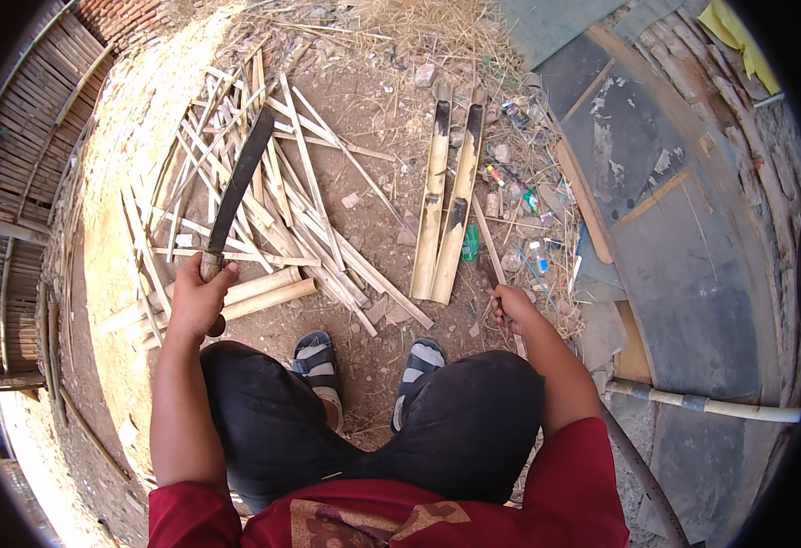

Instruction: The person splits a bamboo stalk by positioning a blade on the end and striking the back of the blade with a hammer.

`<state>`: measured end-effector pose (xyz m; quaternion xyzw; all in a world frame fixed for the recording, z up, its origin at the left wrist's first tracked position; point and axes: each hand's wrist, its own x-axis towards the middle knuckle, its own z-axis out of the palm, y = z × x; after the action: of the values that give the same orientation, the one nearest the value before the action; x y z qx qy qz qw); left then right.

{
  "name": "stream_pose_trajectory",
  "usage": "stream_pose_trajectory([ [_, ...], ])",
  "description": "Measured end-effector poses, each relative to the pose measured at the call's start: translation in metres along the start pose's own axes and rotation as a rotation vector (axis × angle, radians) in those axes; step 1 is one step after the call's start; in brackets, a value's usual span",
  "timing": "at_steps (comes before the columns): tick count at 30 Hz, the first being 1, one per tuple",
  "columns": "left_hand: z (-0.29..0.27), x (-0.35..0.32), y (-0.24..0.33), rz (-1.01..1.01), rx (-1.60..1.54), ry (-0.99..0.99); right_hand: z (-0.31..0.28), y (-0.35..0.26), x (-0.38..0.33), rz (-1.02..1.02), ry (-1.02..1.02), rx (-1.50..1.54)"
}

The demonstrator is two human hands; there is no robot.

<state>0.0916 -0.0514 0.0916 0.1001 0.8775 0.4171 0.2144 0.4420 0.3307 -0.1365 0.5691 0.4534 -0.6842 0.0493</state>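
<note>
My left hand (201, 298) is closed round the wooden handle of a machete (241, 175). Its long dark blade points up and away, above a heap of split bamboo strips (291, 196). On the right, my right hand (513, 310) has its fingers curled on a thin bamboo strip (489, 230), which runs away from me over the ground and shows again below the hand. Just left of that strip lie two split bamboo halves (429, 210), side by side, hollow face up, with dark patches inside. Neither hand touches them.
Two uncut bamboo poles (268, 294) lie near my left foot. Litter and a green plastic scrap (470, 243) are scattered on the right. Large grey boards (692, 265) lie farther right, with a pale pole (711, 406) across them. A slatted bamboo wall (17, 173) stands left.
</note>
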Motion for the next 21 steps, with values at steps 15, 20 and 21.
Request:
stream_pose_trajectory([
  [15,0.007,0.000,0.000,0.018,0.027,-0.020,0.041,-0.094,0.013,-0.308,-0.023,-0.513],
  [20,0.010,0.004,0.001,0.045,0.014,-0.022,0.045,-0.115,-0.007,-0.273,-0.010,-0.656],
  [21,0.011,0.005,-0.001,0.058,0.013,-0.024,0.043,-0.116,-0.006,-0.236,-0.046,-0.697],
])
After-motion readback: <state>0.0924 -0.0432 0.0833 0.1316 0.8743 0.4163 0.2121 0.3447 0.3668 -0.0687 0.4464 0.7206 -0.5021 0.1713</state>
